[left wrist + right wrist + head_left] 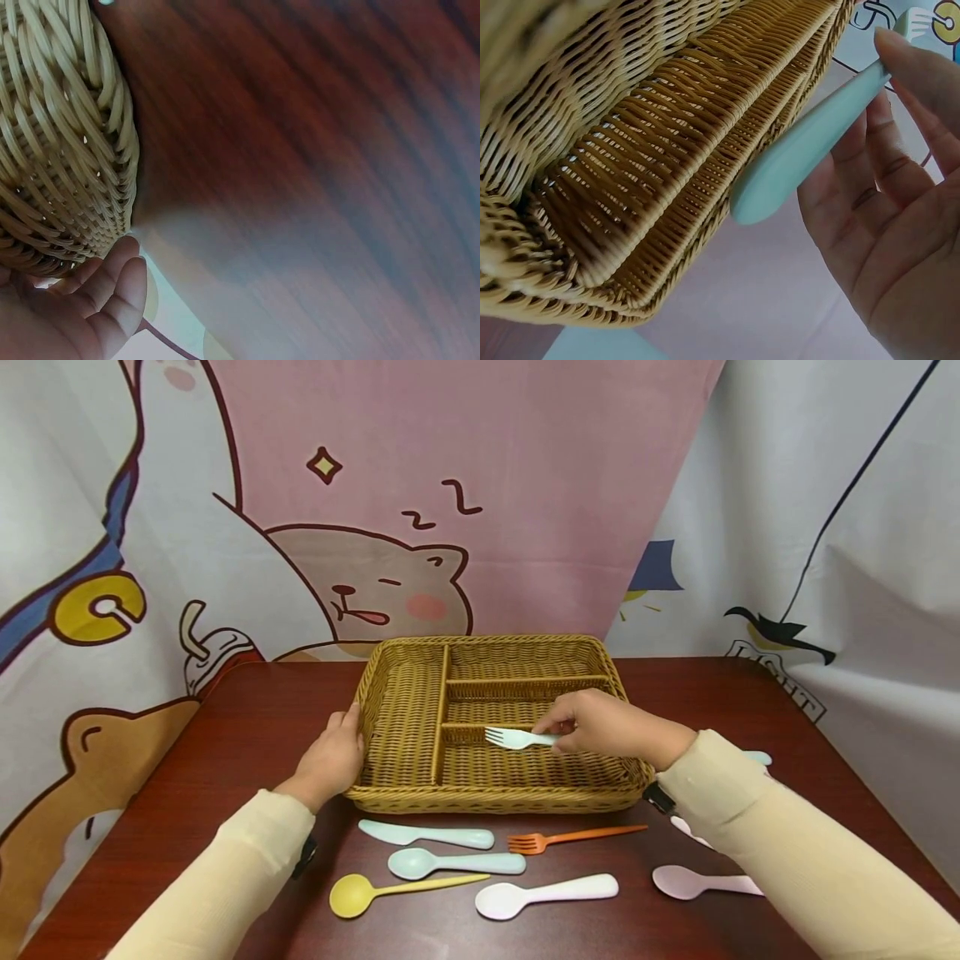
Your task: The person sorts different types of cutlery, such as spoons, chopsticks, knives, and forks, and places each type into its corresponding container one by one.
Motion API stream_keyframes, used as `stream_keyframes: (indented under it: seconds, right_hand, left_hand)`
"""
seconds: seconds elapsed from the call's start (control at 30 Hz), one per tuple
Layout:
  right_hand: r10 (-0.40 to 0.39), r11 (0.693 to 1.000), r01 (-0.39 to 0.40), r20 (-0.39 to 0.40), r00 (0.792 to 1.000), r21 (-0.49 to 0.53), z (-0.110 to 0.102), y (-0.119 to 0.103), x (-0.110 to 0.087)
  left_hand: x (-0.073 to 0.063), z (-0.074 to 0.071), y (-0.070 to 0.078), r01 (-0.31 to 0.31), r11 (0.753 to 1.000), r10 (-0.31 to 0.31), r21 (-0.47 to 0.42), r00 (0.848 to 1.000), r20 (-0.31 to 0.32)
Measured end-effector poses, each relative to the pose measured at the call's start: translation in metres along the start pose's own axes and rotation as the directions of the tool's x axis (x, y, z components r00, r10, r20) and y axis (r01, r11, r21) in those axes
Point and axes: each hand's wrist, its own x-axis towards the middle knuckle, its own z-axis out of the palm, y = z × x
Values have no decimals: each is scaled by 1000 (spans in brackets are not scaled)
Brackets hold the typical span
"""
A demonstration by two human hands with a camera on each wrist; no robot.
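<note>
A pale mint fork (517, 738) is pinched by its handle between the thumb and fingers of my right hand (600, 722). It hovers over the front right compartment of a wicker basket (495, 797), tines pointing left. The right wrist view shows the handle's rounded end (769, 187) sticking out of the grip beside the woven wall. My left hand (330, 762) rests against the basket's left side. Its fingers (124, 300) lie loosely extended along the outer weave in the left wrist view. Dividers (438, 752) split the basket into a long left compartment and several right ones.
In front of the basket lie a mint knife (427, 835), mint spoon (457, 863), yellow spoon (352, 896), white spoon (547, 893) and orange fork (577, 836). A pinkish spoon (678, 882) and other pale pieces lie partly under my right sleeve. Printed curtain (540, 485) hangs behind the table.
</note>
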Motion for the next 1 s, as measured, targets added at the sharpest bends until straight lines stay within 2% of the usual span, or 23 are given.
stream_keyframes:
  seconds: [0.37,0.67,1.0]
  right_hand:
    - [52,997,-56,77,996,48,7,0,24]
    - [14,1000,-13,109,994,-7,20,3,37]
    - [57,998,-48,174,983,-51,26,-1,41]
  left_hand:
    - [-1,1,-1,-2,1000,2,19,1000,-9]
    - [-1,0,-1,-7,1000,7,25,1000,-6]
    - [-2,-1,1,-15,1000,15,21,1000,-9]
